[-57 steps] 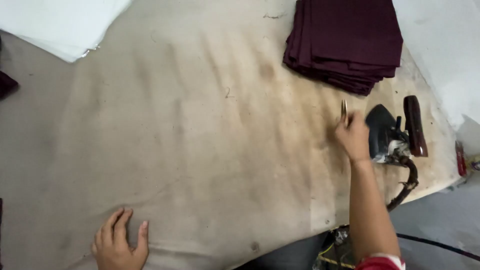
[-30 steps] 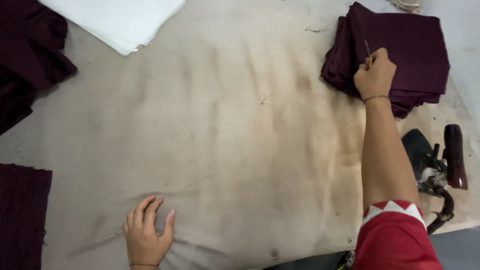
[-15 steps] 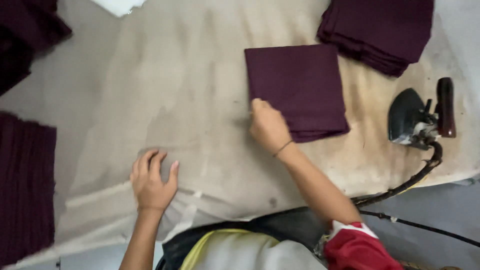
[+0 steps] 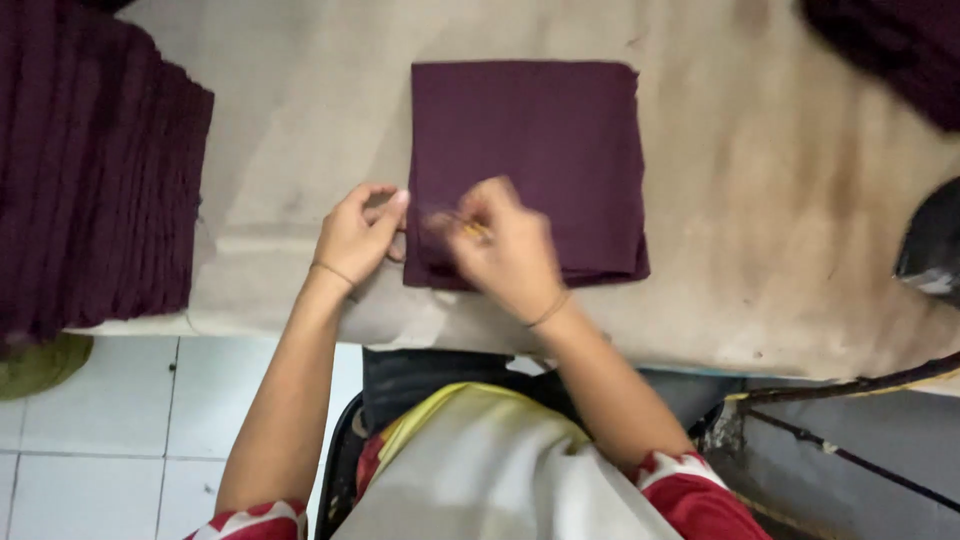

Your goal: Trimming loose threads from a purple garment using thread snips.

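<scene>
1. The fingers [image 4: 395, 203] of the left hand [image 4: 352, 238] are curled, their tips pressed onto the left edge of the folded maroon cloth [image 4: 540, 140]; they pin the edge rather than close around it.
2. The right hand [image 4: 508, 250] is blurred. Its fingers look bunched around a small yellowish tool [image 4: 473, 230], perhaps a thread clipper, at the near left corner of the cloth. I cannot tell exactly how tight the pinch is.
3. The folded maroon cloth lies flat on the bench [image 4: 800, 220], close to the near edge and slightly left of middle, its near left corner under both hands.
4. Judged from this, the work is fine trimming or picking at that corner. It goes best with the left hand keeping the layers flat and steady, the tool tip working only at the loose bit, and the fold lines left square.
5. At the bench's left end, a tall stack of maroon pieces [image 4: 90, 170] stands well apart from the cloth.
6. At the far right corner, another dark maroon pile [image 4: 890, 50] shows in part.
7. At the right edge there is a dark object [image 4: 935, 245], likely an iron, cut off by the frame. A cord [image 4: 850, 385] runs below the bench edge.
</scene>
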